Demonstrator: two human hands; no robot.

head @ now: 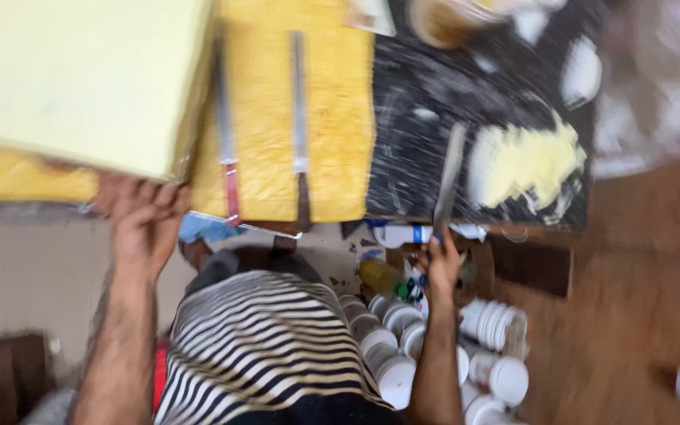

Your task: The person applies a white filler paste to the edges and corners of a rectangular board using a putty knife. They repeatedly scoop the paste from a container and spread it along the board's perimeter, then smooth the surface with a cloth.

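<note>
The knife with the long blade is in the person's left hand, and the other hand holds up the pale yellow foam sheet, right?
Not quite. The head view shows the long-bladed knife in the right hand. It is the left hand that holds the pale yellow foam sheet at its edge.

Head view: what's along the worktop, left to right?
Pale yellow foam block held by the left hand → first long blade → second long blade → spreader in the right hand → yellow paste smear on the black board.
</note>
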